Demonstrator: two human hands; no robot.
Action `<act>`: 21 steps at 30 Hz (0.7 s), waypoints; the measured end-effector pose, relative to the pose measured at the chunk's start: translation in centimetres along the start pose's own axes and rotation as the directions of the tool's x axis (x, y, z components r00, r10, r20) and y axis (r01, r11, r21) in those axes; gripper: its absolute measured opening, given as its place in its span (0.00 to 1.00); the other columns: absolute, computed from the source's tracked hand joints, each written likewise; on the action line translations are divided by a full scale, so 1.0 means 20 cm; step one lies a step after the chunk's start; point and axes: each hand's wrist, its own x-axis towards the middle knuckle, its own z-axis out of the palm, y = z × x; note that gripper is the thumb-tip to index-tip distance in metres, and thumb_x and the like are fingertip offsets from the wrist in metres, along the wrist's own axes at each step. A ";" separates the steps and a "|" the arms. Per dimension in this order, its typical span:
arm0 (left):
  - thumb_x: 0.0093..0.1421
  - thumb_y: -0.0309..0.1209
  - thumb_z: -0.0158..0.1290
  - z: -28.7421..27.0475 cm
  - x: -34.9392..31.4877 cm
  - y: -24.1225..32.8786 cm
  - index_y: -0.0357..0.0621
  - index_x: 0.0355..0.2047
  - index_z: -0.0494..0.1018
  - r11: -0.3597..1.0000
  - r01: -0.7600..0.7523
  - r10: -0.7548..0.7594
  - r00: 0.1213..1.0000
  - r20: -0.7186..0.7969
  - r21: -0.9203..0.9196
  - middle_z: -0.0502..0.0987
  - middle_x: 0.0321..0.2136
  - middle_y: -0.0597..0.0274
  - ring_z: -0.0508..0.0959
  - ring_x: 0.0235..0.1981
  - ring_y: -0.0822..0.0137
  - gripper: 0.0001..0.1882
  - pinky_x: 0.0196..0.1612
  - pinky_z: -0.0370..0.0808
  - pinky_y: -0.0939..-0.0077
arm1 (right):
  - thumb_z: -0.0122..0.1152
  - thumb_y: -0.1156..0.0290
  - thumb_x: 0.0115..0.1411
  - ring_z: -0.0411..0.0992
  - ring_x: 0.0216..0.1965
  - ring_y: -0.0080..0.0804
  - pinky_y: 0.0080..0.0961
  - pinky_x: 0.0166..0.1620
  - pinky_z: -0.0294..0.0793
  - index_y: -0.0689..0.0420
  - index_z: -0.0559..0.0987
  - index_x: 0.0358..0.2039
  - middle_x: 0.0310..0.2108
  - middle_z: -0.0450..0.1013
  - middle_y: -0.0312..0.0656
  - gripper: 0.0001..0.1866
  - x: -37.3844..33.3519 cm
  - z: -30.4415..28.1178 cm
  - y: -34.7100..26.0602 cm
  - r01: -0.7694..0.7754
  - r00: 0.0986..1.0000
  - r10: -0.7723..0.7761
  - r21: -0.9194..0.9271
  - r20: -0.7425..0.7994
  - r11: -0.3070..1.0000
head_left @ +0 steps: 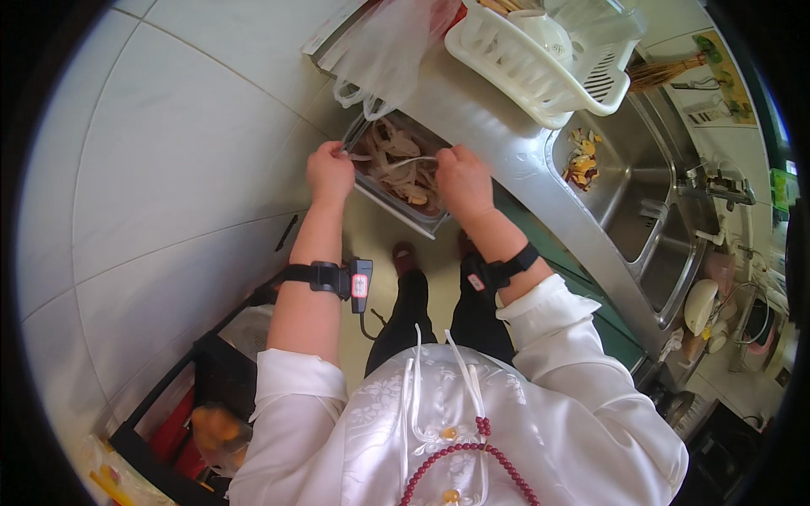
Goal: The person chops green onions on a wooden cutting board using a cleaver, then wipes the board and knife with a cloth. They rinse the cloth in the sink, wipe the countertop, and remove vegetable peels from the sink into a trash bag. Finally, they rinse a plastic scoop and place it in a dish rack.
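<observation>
An open drawer (405,221) juts out from under the steel counter, filled with crumpled, see-through plastic bags (393,152) and some orange-brown bits. At its left side my left hand (331,173) is closed, with a pale strip of plastic running from its fingertips into the pile. My right hand (464,181) is closed at the right side, and a thin whitish strip leads from its fingers across the drawer. Both strips look like parts of a plastic bag. The fingertips are partly hidden.
Above the drawer a clear plastic bag (384,55) hangs over the counter edge. A white dish rack (540,88) with a bowl stands on the counter (498,143). Peelings (582,158) lie in the steel sink (629,198). A black-framed rack (211,354) stands by the tiled wall.
</observation>
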 end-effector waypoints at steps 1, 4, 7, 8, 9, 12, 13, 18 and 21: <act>0.52 0.29 0.50 -0.03 0.02 -0.03 0.42 0.36 0.75 1.000 0.005 -0.006 0.999 0.052 0.026 0.76 0.34 0.53 0.76 0.35 0.55 0.11 0.40 0.72 0.65 | 0.54 0.75 0.45 0.69 0.32 0.43 0.36 0.32 0.70 0.56 0.72 0.23 0.24 0.67 0.44 0.02 -0.01 0.06 -0.03 0.041 0.999 -0.040 0.027 -0.023 0.999; 0.51 0.30 0.52 -0.04 0.04 -0.06 0.43 0.34 0.76 0.968 -0.068 0.039 0.991 0.126 0.242 0.75 0.34 0.54 0.74 0.37 0.54 0.10 0.42 0.71 0.65 | 0.52 0.75 0.48 0.70 0.36 0.45 0.33 0.38 0.72 0.59 0.72 0.29 0.33 0.69 0.48 0.06 -0.02 0.24 -0.10 -0.091 0.949 0.111 -0.080 0.294 0.993; 0.51 0.32 0.51 0.00 0.00 -0.04 0.45 0.32 0.77 0.815 -0.296 0.184 0.947 0.263 0.497 0.75 0.35 0.57 0.73 0.39 0.53 0.10 0.42 0.70 0.61 | 0.57 0.70 0.47 0.69 0.36 0.48 0.37 0.38 0.71 0.59 0.72 0.29 0.30 0.69 0.50 0.09 -0.06 0.27 -0.10 -0.189 0.898 0.190 -0.043 0.397 0.981; 0.50 0.33 0.50 0.02 -0.01 -0.03 0.45 0.32 0.78 0.766 -0.307 0.191 0.948 0.255 0.565 0.75 0.35 0.57 0.72 0.39 0.53 0.10 0.41 0.70 0.60 | 0.57 0.69 0.48 0.70 0.37 0.47 0.37 0.39 0.71 0.59 0.73 0.30 0.31 0.70 0.49 0.09 -0.09 0.23 -0.09 -0.130 0.920 0.113 0.019 0.376 0.991; 0.50 0.33 0.50 0.03 -0.01 -0.03 0.46 0.31 0.78 0.713 -0.336 0.218 0.940 0.261 0.615 0.75 0.35 0.57 0.72 0.40 0.53 0.10 0.41 0.69 0.60 | 0.56 0.68 0.49 0.70 0.38 0.47 0.36 0.40 0.71 0.59 0.73 0.31 0.33 0.70 0.49 0.10 -0.14 0.18 -0.07 -0.107 0.906 0.080 0.041 0.415 0.993; 0.50 0.34 0.48 0.08 0.00 0.02 0.48 0.30 0.78 0.551 -0.412 0.198 0.909 0.366 0.726 0.75 0.36 0.58 0.70 0.43 0.53 0.11 0.42 0.66 0.58 | 0.57 0.65 0.50 0.70 0.38 0.46 0.37 0.40 0.71 0.59 0.74 0.31 0.33 0.71 0.47 0.11 -0.29 -0.09 -0.03 -0.088 0.896 0.024 0.124 0.444 0.988; 0.50 0.34 0.48 0.09 -0.01 0.04 0.47 0.30 0.78 0.550 -0.423 0.181 0.902 0.391 0.720 0.74 0.37 0.57 0.69 0.44 0.54 0.11 0.44 0.65 0.58 | 0.56 0.65 0.51 0.70 0.38 0.46 0.37 0.40 0.71 0.59 0.74 0.32 0.32 0.71 0.47 0.11 -0.34 -0.19 -0.02 -0.093 0.894 0.019 0.145 0.447 0.985; 0.49 0.32 0.48 0.17 -0.13 0.20 0.45 0.33 0.77 0.459 -0.470 0.152 0.877 0.455 0.754 0.70 0.45 0.56 0.67 0.46 0.53 0.13 0.47 0.61 0.57 | 0.57 0.67 0.52 0.71 0.35 0.44 0.36 0.38 0.71 0.59 0.75 0.37 0.32 0.71 0.46 0.13 -0.55 -0.70 0.05 -0.275 0.897 0.159 0.237 0.413 0.932; 0.48 0.31 0.49 0.17 -0.24 0.35 0.45 0.35 0.77 0.490 -0.471 0.113 0.869 0.482 0.734 0.69 0.46 0.55 0.67 0.47 0.52 0.14 0.47 0.63 0.58 | 0.58 0.68 0.53 0.73 0.32 0.41 0.33 0.35 0.72 0.60 0.76 0.36 0.31 0.73 0.46 0.12 -0.62 -0.99 0.19 -0.435 0.884 0.337 0.311 0.323 0.845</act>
